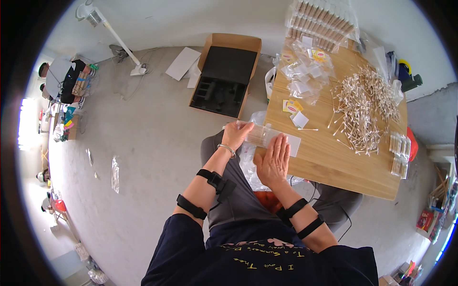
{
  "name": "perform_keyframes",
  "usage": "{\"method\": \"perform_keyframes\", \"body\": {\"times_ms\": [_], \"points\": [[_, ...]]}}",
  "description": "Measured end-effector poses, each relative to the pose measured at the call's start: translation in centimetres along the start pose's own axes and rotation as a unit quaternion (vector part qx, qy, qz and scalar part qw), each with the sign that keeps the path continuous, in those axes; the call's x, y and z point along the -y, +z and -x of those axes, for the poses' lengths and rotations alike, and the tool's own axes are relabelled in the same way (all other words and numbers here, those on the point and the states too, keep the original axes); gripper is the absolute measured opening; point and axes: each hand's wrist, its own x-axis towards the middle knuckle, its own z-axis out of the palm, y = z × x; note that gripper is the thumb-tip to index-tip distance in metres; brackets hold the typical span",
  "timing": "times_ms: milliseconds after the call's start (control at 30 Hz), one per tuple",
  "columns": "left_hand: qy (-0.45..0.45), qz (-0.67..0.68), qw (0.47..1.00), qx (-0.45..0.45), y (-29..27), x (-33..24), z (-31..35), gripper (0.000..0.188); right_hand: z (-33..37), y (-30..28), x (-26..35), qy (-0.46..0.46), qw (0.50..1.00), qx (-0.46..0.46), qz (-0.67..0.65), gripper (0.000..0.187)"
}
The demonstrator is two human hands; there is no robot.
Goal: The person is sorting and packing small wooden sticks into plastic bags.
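Over the table's near left corner is a clear plastic bag of cotton swabs (pixel 260 135), with the swabs side by side inside. My left hand (pixel 235 135) pinches the bag's left end between thumb and fingers. My right hand (pixel 275 161) lies flat against the bag's right part, its fingers stretched out and together. From under those fingers a white card (pixel 294 145) sticks out to the right. Whether the card is inside the bag, I cannot tell. A large heap of loose cotton swabs (pixel 360 114) covers the right side of the wooden table (pixel 329 164).
Small printed cards (pixel 292 106), a white folded card (pixel 299 119) and a single swab (pixel 310 129) lie nearby. Empty clear bags (pixel 305 71) are behind them. Filled swab packs (pixel 322 21) stand at the back, more packs (pixel 400 152) at the right edge. An open cardboard box (pixel 226 71) sits on the floor.
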Motion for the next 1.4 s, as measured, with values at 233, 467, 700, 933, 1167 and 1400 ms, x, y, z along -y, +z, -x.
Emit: {"method": "perform_keyframes", "body": {"times_ms": [233,467,700,933,1167,1400], "points": [[0.012,0.02,1.0,-0.003,0.3,0.3,-0.1,0.035,-0.2,0.3,0.9,-0.026,0.999,0.02,0.017,0.088],[0.021,0.041,0.999,-0.007,0.5,1.2,-0.2,0.035,-1.2,0.0,0.7,-0.006,1.0,-0.009,0.003,0.089],[0.031,0.022,0.999,-0.036,1.2,0.8,0.1,0.035,-2.4,0.7,0.3,-0.015,0.999,0.011,0.039,0.09],[0.033,-0.005,0.998,-0.044,1.4,0.9,0.2,0.034,-2.8,0.0,-0.2,-0.008,0.999,0.006,0.037,0.083],[0.02,0.006,0.999,-0.041,1.3,2.5,-0.7,0.035,-7.3,-4.6,-6.9,0.089,0.982,-0.151,0.063,0.056],[0.035,0.025,0.998,-0.036,1.6,2.9,-1.0,0.036,-8.5,-5.7,-11.1,-0.003,0.993,-0.096,0.071,0.042]]}}
